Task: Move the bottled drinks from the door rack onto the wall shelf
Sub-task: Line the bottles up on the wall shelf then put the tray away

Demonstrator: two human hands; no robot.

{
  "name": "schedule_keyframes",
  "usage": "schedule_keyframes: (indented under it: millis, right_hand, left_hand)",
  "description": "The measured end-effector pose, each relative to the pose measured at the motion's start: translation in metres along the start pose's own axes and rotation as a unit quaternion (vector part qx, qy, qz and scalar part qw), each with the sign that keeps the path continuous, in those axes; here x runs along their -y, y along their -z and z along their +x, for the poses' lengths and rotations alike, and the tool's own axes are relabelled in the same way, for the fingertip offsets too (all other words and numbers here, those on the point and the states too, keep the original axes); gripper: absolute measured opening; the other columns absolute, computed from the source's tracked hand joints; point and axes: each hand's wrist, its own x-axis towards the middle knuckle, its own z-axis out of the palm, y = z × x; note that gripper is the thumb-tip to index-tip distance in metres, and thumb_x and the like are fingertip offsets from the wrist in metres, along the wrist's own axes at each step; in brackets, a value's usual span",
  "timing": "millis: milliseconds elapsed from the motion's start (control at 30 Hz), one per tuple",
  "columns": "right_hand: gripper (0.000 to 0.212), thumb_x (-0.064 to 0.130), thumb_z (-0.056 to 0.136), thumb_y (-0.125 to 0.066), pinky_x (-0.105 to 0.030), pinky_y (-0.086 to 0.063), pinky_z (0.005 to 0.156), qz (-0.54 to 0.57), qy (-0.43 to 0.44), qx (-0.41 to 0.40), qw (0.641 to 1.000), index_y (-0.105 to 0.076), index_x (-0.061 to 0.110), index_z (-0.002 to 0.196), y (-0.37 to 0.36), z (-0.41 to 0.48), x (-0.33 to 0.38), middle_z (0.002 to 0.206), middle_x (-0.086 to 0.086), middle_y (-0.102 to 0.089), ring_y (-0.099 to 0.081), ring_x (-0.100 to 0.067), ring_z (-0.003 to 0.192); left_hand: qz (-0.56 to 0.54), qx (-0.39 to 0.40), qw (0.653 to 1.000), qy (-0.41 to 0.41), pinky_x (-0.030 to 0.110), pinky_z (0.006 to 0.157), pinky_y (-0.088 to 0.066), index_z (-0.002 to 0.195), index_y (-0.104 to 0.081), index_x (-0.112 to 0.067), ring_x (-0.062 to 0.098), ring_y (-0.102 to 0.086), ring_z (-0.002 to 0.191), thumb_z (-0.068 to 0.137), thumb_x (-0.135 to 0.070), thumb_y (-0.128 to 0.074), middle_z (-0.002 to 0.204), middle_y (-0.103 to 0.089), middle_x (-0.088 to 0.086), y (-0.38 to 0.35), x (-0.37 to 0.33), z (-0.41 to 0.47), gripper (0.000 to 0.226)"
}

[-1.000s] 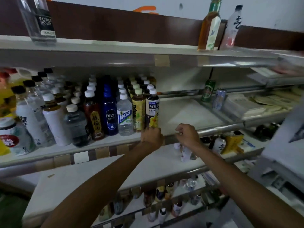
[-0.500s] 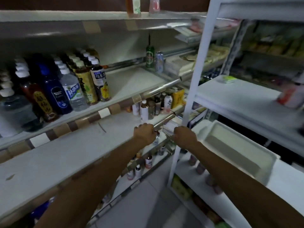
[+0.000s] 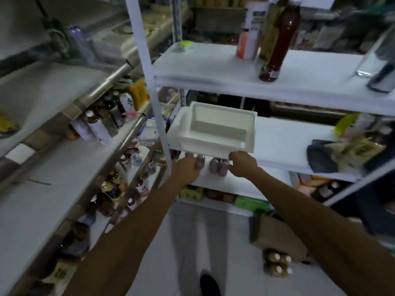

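Note:
Several small pinkish bottles (image 3: 218, 166) stand on a low shelf of the white rack (image 3: 224, 180), under a white plastic tray (image 3: 213, 129). My left hand (image 3: 184, 169) is curled at the leftmost pink bottles; its fingers are blurred, so whether it grips one is unclear. My right hand (image 3: 242, 163) is curled just right of the bottles, under the tray's front edge, and nothing shows in it. On the rack's top board stand a dark red bottle (image 3: 275, 39) and a white-and-orange bottle (image 3: 248, 33). The wall shelf (image 3: 42, 189) runs along the left with bottles on it.
The rack's white upright post (image 3: 149, 82) stands just left of my left hand. A dark bag (image 3: 322, 157) and packets lie on the rack's middle board at right. A brown box (image 3: 277, 233) and capped bottles (image 3: 276, 263) sit on the floor.
My view has swung right and down from the wall shelf to the white rack. Both hands have moved away from the wall shelf's rail to the rack's low shelf under the tray.

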Motion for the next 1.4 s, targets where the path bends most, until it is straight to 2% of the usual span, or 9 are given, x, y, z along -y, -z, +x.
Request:
schedule_keyframes:
  millis: [233,433,600,667,767,867,1000,1200,1400]
  right_hand:
    - [0.036,0.028,0.090,-0.057,-0.033,-0.044,0.083,0.013,-0.126,0.036,0.991,-0.055,0.009,0.121,-0.033,-0.081,-0.094,0.122,-0.009,-0.058,-0.055,-0.031,0.112]
    - [0.030,0.033,0.095,-0.058,-0.038,-0.047,0.075,0.047,-0.212,0.068,0.974,-0.054,0.006,0.108,-0.054,-0.159,-0.156,0.104,-0.013,-0.057,-0.058,-0.034,0.096]
    - [0.032,0.017,0.092,-0.058,-0.036,-0.045,0.075,0.072,-0.310,0.084,0.944,-0.054,0.006,0.122,-0.078,-0.225,-0.204,0.117,-0.014,-0.060,-0.059,-0.032,0.107]
    - [0.029,0.016,0.090,-0.056,-0.034,-0.045,0.072,0.086,-0.329,0.098,0.935,-0.056,0.005,0.118,-0.087,-0.244,-0.224,0.114,-0.015,-0.062,-0.060,-0.032,0.103]
    - [0.030,0.019,0.091,-0.054,-0.037,-0.048,0.078,0.113,-0.353,0.103,0.923,-0.054,0.006,0.118,-0.104,-0.267,-0.254,0.122,-0.018,-0.059,-0.058,-0.033,0.109]
    - [0.052,0.029,0.091,-0.057,-0.043,-0.049,0.095,0.129,-0.371,0.100,0.914,-0.043,0.010,0.137,-0.120,-0.287,-0.280,0.136,-0.017,-0.050,-0.052,-0.035,0.122]
    - [0.046,0.031,0.094,-0.057,-0.039,-0.047,0.096,0.152,-0.396,0.123,0.897,-0.045,0.012,0.134,-0.151,-0.301,-0.317,0.138,-0.014,-0.048,-0.051,-0.031,0.122]
    - [0.044,0.031,0.095,-0.054,-0.038,-0.044,0.099,0.204,-0.402,0.146,0.880,-0.047,0.012,0.134,-0.224,-0.315,-0.369,0.137,-0.012,-0.050,-0.051,-0.030,0.122]
    - [0.043,0.028,0.096,-0.053,-0.036,-0.041,0.099,0.276,-0.435,0.152,0.843,-0.045,0.014,0.136,-0.350,-0.312,-0.405,0.137,-0.010,-0.049,-0.048,-0.028,0.125]
  left_hand:
    - [0.017,0.062,0.993,-0.097,0.040,0.086,-0.048,0.099,-0.064,-0.012,0.033,-0.060,0.101,0.089,-0.023,-0.053,0.107,-0.064,0.014,-0.076,-0.062,-0.011,0.019]
    - [0.028,0.161,0.966,-0.199,0.038,0.086,-0.048,0.093,-0.065,-0.021,0.031,-0.059,0.105,0.088,-0.022,-0.055,0.111,-0.066,0.006,-0.133,-0.129,-0.013,0.012]
    - [0.038,0.200,0.940,-0.273,0.036,0.073,-0.046,0.100,-0.065,-0.010,0.032,-0.060,0.096,0.096,-0.019,-0.045,0.108,-0.066,0.012,-0.177,-0.196,-0.031,0.022]
    - [0.057,0.227,0.925,-0.298,0.037,0.079,-0.046,0.107,-0.064,-0.009,0.032,-0.059,0.104,0.098,-0.016,-0.044,0.113,-0.064,0.013,-0.196,-0.218,-0.037,0.023]
    - [0.098,0.272,0.912,-0.291,0.036,0.100,-0.042,0.127,-0.059,-0.014,0.028,-0.053,0.121,0.096,-0.011,-0.049,0.132,-0.056,0.009,-0.229,-0.243,-0.045,0.032]
    - [0.131,0.305,0.902,-0.276,0.035,0.106,-0.035,0.140,-0.047,-0.014,0.028,-0.044,0.131,0.096,-0.013,-0.050,0.144,-0.046,0.010,-0.260,-0.261,-0.054,0.044]
    - [0.191,0.372,0.872,-0.254,0.044,0.114,-0.029,0.154,-0.017,-0.014,0.032,-0.030,0.141,0.102,-0.018,-0.038,0.156,-0.028,0.013,-0.297,-0.275,-0.059,0.056]
    - [0.152,0.410,0.881,-0.182,0.039,0.103,-0.039,0.151,-0.022,-0.015,0.034,-0.044,0.130,0.097,-0.020,-0.047,0.147,-0.040,0.016,-0.372,-0.275,-0.055,0.061]
    - [0.177,0.402,0.883,-0.166,0.039,0.105,-0.036,0.149,-0.028,-0.014,0.031,-0.043,0.132,0.096,-0.022,-0.048,0.145,-0.043,0.014,-0.502,-0.245,-0.056,0.057]
